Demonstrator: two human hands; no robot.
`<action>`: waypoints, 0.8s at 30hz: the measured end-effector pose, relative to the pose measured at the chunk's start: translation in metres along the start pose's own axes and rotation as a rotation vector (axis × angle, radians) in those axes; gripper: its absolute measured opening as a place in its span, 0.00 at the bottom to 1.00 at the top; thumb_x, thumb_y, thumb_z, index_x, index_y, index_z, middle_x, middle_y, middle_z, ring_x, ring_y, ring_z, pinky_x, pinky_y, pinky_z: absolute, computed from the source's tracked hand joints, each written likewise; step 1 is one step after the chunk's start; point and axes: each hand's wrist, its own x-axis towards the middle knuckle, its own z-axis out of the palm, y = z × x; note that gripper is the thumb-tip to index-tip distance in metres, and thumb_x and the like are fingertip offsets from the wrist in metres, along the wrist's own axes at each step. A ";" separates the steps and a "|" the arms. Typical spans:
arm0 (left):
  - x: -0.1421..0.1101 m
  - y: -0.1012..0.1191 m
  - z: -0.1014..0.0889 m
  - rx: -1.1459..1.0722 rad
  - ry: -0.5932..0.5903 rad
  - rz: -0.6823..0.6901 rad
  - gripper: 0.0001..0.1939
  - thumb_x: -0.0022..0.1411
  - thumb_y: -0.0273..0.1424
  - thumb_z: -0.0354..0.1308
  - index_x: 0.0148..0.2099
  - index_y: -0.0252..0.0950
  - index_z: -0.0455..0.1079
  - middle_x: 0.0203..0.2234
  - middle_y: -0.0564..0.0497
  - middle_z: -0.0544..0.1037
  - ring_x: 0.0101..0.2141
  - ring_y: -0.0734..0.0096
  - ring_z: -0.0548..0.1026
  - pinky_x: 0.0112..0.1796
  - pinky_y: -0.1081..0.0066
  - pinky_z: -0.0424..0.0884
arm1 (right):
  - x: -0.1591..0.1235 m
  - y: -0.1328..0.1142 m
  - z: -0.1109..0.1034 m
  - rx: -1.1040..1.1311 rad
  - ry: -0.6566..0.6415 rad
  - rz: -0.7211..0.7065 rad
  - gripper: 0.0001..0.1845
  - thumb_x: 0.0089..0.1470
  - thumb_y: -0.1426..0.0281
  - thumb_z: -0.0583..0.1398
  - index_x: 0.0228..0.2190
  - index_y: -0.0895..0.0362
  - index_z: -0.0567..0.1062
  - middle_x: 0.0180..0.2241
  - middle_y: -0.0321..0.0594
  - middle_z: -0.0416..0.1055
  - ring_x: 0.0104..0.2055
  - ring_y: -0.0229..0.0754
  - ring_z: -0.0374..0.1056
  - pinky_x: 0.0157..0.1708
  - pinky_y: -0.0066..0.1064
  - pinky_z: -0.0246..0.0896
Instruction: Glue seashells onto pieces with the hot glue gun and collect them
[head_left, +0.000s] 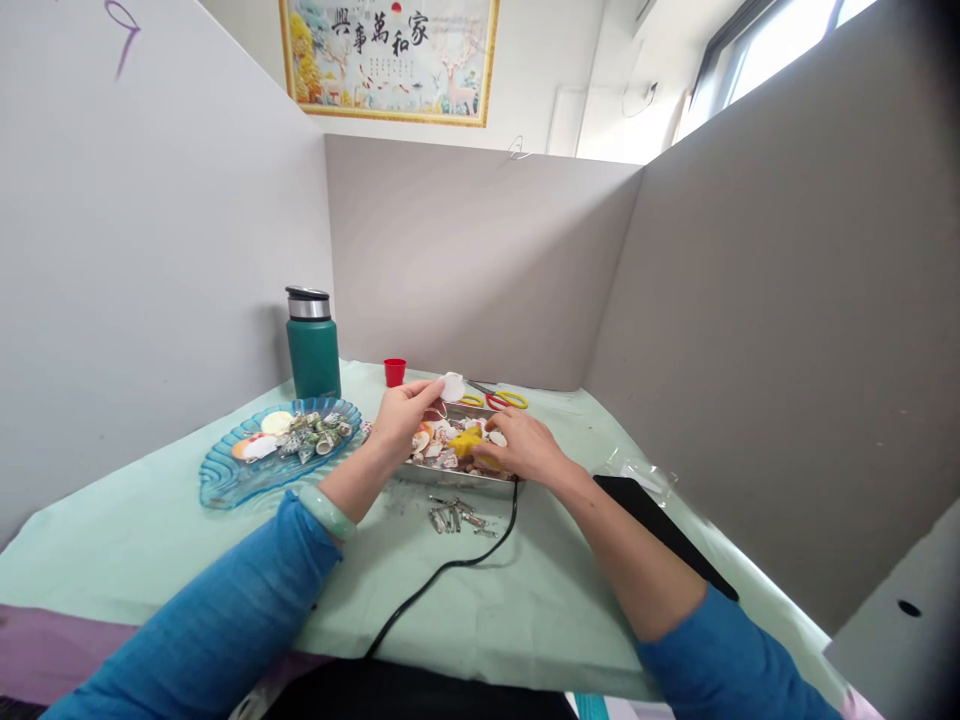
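My left hand [401, 412] is raised over the left end of a metal tray [457, 475] and pinches a round white shell [453, 386] at its fingertips. My right hand [521, 445] rests on the tray's right side, fingers curled over a yellow object [466, 440] among several mixed shells. A green bangle sits on my left wrist [328, 509]. Both sleeves are blue.
A blue glass dish [225, 478] with shells lies at the left, a green flask [313, 345] behind it. A red cup [394, 372] and yellow-handled scissors [504, 400] sit beyond the tray. Small metal pieces [454, 517], a black cable [450, 565] and a black pad [660, 525] lie nearer. Grey partitions enclose the table.
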 end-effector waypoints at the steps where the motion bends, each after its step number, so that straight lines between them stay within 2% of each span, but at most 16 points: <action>1: -0.002 0.000 0.002 -0.023 -0.017 0.002 0.18 0.45 0.40 0.66 0.33 0.28 0.76 0.22 0.48 0.75 0.23 0.77 0.70 0.26 0.76 0.66 | -0.001 -0.006 -0.001 0.078 0.077 -0.056 0.17 0.50 0.56 0.60 0.34 0.56 0.75 0.39 0.44 0.72 0.43 0.46 0.66 0.41 0.34 0.57; 3: -0.006 -0.002 0.006 -0.055 -0.061 0.014 0.19 0.47 0.40 0.66 0.35 0.29 0.77 0.25 0.47 0.77 0.26 0.74 0.72 0.30 0.74 0.68 | -0.003 -0.019 -0.002 0.307 0.158 -0.091 0.16 0.53 0.57 0.57 0.32 0.56 0.75 0.36 0.40 0.73 0.35 0.40 0.67 0.37 0.31 0.58; 6: -0.012 -0.004 0.013 -0.071 -0.102 0.030 0.19 0.48 0.40 0.65 0.37 0.29 0.77 0.30 0.46 0.78 0.31 0.70 0.74 0.34 0.72 0.69 | -0.005 -0.034 0.005 0.561 0.175 -0.009 0.15 0.53 0.58 0.56 0.27 0.57 0.74 0.25 0.36 0.72 0.27 0.37 0.65 0.27 0.27 0.56; 9: -0.015 -0.003 0.017 -0.055 -0.099 0.034 0.19 0.47 0.40 0.65 0.37 0.30 0.77 0.31 0.45 0.79 0.32 0.69 0.74 0.35 0.71 0.70 | -0.004 -0.035 0.013 0.616 0.209 0.068 0.13 0.52 0.63 0.57 0.21 0.57 0.71 0.19 0.34 0.67 0.23 0.35 0.62 0.24 0.26 0.52; 13: -0.010 0.000 0.012 -0.009 0.013 0.039 0.19 0.45 0.40 0.66 0.35 0.29 0.76 0.27 0.47 0.78 0.27 0.73 0.72 0.30 0.74 0.69 | -0.008 -0.023 0.012 0.592 0.134 0.093 0.11 0.52 0.67 0.55 0.22 0.57 0.72 0.22 0.35 0.71 0.23 0.34 0.63 0.24 0.24 0.54; 16: -0.008 0.003 0.008 0.016 0.059 -0.014 0.20 0.45 0.41 0.66 0.34 0.28 0.75 0.20 0.50 0.75 0.22 0.76 0.70 0.26 0.75 0.68 | -0.013 -0.016 0.006 0.633 0.148 0.054 0.12 0.53 0.66 0.55 0.24 0.57 0.73 0.24 0.35 0.72 0.20 0.33 0.62 0.22 0.24 0.55; 20: -0.011 0.003 0.010 0.035 0.003 -0.077 0.21 0.45 0.40 0.65 0.36 0.27 0.73 0.20 0.48 0.76 0.22 0.73 0.73 0.26 0.72 0.71 | -0.014 -0.012 0.000 0.820 0.209 0.126 0.13 0.50 0.62 0.58 0.24 0.58 0.74 0.22 0.35 0.71 0.16 0.32 0.60 0.18 0.24 0.55; 24: -0.016 0.001 0.016 0.083 -0.073 -0.085 0.19 0.47 0.39 0.64 0.36 0.27 0.73 0.20 0.46 0.76 0.23 0.70 0.75 0.28 0.71 0.73 | -0.011 -0.012 -0.003 0.892 0.172 0.157 0.14 0.49 0.61 0.59 0.21 0.58 0.71 0.20 0.34 0.70 0.15 0.31 0.59 0.16 0.24 0.54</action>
